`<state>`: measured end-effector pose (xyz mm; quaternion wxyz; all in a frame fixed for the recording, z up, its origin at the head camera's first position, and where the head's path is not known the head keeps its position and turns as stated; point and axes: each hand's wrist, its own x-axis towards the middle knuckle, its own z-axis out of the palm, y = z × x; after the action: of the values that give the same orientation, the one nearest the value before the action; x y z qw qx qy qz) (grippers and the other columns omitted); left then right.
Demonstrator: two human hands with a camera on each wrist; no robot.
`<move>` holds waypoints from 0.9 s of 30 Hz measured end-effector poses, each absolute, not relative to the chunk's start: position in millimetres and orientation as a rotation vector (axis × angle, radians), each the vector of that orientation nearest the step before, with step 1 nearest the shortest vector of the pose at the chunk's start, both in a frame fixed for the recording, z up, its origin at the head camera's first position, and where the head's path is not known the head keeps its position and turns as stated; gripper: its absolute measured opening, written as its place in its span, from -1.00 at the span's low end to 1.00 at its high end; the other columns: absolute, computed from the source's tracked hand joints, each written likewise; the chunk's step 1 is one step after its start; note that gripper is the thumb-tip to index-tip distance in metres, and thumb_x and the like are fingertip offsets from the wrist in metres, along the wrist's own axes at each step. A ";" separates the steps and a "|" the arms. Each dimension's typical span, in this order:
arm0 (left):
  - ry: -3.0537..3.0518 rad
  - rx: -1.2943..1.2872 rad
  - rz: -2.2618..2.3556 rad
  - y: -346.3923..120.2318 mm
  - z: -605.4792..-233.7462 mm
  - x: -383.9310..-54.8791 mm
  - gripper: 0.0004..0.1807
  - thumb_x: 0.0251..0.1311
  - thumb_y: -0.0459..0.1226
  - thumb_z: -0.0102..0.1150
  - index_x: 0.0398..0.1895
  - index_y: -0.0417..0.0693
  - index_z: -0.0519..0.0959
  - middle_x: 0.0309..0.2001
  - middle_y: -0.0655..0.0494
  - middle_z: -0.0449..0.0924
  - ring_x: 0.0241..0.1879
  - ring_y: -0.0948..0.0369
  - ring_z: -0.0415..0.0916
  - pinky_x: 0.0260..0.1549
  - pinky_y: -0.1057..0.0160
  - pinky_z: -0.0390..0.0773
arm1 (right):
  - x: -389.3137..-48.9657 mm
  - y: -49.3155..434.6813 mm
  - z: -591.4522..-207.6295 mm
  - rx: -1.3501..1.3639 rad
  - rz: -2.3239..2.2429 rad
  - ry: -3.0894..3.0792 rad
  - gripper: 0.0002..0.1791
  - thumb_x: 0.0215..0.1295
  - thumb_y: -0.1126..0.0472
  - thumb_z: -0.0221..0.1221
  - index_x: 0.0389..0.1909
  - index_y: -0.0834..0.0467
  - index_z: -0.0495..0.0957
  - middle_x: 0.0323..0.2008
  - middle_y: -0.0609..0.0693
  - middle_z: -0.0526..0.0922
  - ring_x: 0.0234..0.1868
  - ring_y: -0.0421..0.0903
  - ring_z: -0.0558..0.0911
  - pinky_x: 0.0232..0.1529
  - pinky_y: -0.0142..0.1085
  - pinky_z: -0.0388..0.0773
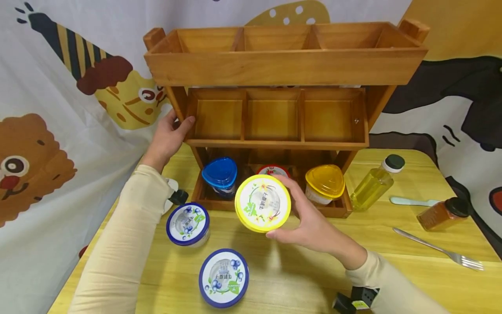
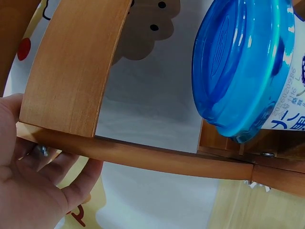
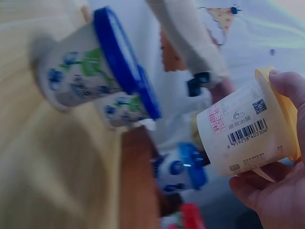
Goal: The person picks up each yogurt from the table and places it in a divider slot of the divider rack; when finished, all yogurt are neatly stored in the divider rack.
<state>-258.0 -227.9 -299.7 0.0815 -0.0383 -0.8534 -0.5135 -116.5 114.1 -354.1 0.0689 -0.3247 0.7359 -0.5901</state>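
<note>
My right hand (image 1: 310,222) grips a tub with a yellow-rimmed lid (image 1: 262,203) by its rim, lid facing the head camera. In the right wrist view the tub's pale wall (image 3: 243,129) shows a barcode. My left hand (image 1: 166,135) holds the left side of a wooden three-tier rack (image 1: 286,67), its fingers behind the side post (image 2: 143,157) in the left wrist view. On the rack's bottom tier stand a blue-lidded cup (image 1: 220,172), a red-lidded tub (image 1: 273,170) partly hidden behind the yellow tub, and a yellow-lidded cup (image 1: 325,181).
Two tubs with blue-rimmed blueberry lids stand on the table, one (image 1: 188,223) by the rack and one (image 1: 223,278) nearer. At right are an oil bottle (image 1: 372,185), a spice jar (image 1: 443,214), a fork (image 1: 439,248) and a pale-handled utensil (image 1: 413,201). A printed cloth (image 1: 35,87) hangs behind.
</note>
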 end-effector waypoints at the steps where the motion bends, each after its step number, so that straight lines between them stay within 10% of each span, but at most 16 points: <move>1: -2.547 -0.118 -1.537 -228.1 -299.8 -258.1 -0.37 0.44 0.02 -0.01 0.46 -0.03 0.22 0.34 -0.12 0.38 0.31 -0.01 0.40 0.29 -0.03 0.42 | -117.2 116.5 -349.6 -0.984 -1.802 2.206 0.17 -0.04 0.41 0.47 0.52 -0.01 -0.04 0.39 0.04 0.24 0.21 -0.03 0.50 0.20 -0.33 0.50; 27: -2.537 -0.125 -1.500 -228.1 -301.6 -259.1 -0.38 0.43 0.02 -0.01 0.45 -0.04 0.25 0.32 -0.14 0.41 0.29 -0.01 0.42 0.28 -0.02 0.43 | -156.0 186.1 -279.0 -1.027 -2.552 2.049 0.06 -0.10 0.79 0.07 0.47 0.16 -0.01 0.38 0.20 0.13 0.27 0.07 0.33 0.05 -0.38 0.61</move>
<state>-259.1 -228.1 -301.6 0.0957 -0.0422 -0.8561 -0.5061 -156.0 186.1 -279.0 -0.1437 -0.2964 0.5911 -0.7363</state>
